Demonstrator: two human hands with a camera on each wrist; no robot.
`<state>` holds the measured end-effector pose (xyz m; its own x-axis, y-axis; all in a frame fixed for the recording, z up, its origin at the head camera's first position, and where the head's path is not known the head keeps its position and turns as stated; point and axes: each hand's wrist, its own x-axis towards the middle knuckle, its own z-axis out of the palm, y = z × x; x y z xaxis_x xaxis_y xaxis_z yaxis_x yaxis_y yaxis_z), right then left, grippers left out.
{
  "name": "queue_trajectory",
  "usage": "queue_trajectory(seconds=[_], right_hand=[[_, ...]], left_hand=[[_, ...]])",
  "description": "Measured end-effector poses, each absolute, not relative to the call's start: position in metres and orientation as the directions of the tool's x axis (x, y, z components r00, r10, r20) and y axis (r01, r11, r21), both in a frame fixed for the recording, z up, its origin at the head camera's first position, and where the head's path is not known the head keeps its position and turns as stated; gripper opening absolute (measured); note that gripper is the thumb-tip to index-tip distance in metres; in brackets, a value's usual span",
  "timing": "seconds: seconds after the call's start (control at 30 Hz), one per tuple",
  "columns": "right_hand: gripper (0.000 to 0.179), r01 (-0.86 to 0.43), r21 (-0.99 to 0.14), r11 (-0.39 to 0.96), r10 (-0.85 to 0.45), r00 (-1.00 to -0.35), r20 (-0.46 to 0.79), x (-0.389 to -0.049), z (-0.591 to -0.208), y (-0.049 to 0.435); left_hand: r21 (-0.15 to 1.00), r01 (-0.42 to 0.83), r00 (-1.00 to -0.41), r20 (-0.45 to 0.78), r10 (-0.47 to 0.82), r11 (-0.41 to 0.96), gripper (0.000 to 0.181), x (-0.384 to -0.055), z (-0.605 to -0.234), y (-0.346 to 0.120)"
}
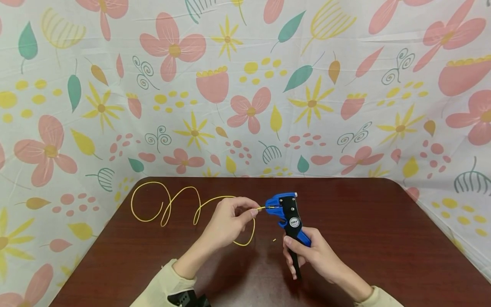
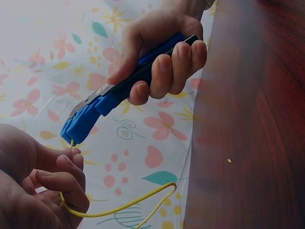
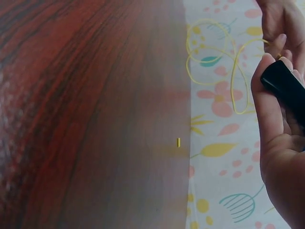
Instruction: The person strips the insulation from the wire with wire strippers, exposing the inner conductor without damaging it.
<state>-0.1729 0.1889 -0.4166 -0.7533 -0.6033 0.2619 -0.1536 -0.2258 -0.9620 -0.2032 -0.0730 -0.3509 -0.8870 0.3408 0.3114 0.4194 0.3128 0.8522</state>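
Yellow wire (image 2: 128,204) pinched in left hand's grip (image 1: 230,218), end inside stripper (image 1: 288,214) wrapped by right hand's grip (image 1: 312,250).

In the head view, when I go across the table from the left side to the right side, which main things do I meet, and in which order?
Loose loops of yellow wire, left hand, blue-and-black wire stripper, right hand.
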Motion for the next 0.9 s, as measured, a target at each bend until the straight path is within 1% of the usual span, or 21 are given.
queue_trajectory(seconds=[0.33,0.9], right_hand=[[0.025,-0.163,-0.962,-0.218,-0.593,-0.762,0.263,-0.1720,-0.4164,0.1880],[0.028,-0.193,-0.961,-0.196,-0.559,-0.783,0.271,-0.1706,-0.4145,0.1875]], left_hand=[[0.867,0.409,-0.889,0.308,0.339,0.285,0.009,-0.2021,-0.3512,-0.0714],[0.869,0.404,-0.890,0.300,0.344,0.285,0.011,-0.1999,-0.3492,-0.0687]])
